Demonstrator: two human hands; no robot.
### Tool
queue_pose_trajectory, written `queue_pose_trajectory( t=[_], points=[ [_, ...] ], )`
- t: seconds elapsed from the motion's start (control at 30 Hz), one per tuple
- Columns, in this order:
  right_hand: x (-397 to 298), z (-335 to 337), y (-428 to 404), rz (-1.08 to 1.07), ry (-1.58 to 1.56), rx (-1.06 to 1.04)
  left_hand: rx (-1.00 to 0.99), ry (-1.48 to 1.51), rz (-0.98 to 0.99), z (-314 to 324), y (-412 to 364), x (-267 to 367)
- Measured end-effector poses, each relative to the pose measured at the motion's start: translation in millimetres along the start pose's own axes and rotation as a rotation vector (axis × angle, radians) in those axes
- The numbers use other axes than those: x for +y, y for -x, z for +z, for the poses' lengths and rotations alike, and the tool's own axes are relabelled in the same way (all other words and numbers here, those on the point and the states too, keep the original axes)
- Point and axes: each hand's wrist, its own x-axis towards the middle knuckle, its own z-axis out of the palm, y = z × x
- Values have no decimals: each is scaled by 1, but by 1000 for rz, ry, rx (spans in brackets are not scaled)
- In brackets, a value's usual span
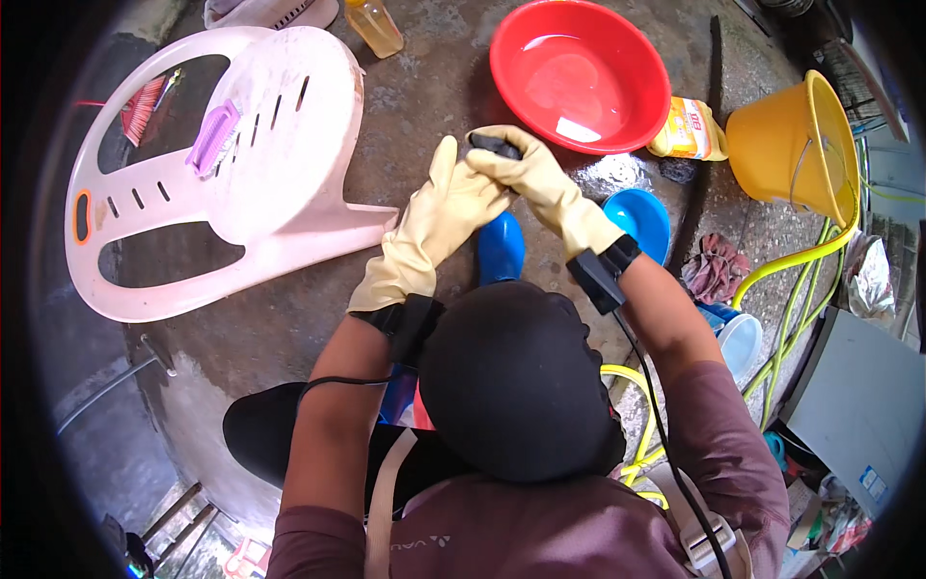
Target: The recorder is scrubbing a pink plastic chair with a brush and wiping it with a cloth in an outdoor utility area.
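Observation:
Both my hands wear cream rubber gloves and meet in front of me above the wet floor. My right hand (522,161) is closed around a small black object (496,146), mostly covered by the fingers, so its kind is unclear. Palm up, my left hand (457,206) has its thumb apart and its fingers reaching under the right hand, with nothing seen in it. To the left lies a pale pink plastic chair (289,195) with a slotted back. A purple scrubbing brush (215,139) rests on it. Beyond my right hand sits a red basin (506,79) holding water.
A blue bowl (640,217), a yellow detergent bottle (687,130) and a yellow bucket (767,134) stand at right. Yellow hose (788,264) and a crumpled cloth (716,269) lie nearby. A bottle of amber liquid (376,30) is at the top; a red broom (142,108) shows through the chair.

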Motion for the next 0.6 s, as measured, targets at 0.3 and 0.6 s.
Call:
queue_pose_trajectory(
  t=[0.3,0.6],
  points=[
    [-18,-32,-18,-49,14,314,358,-333,127,-26,41,19],
    [-34,-25,-17,26,176,393,402,-350,104,-22,52,14]
  ],
)
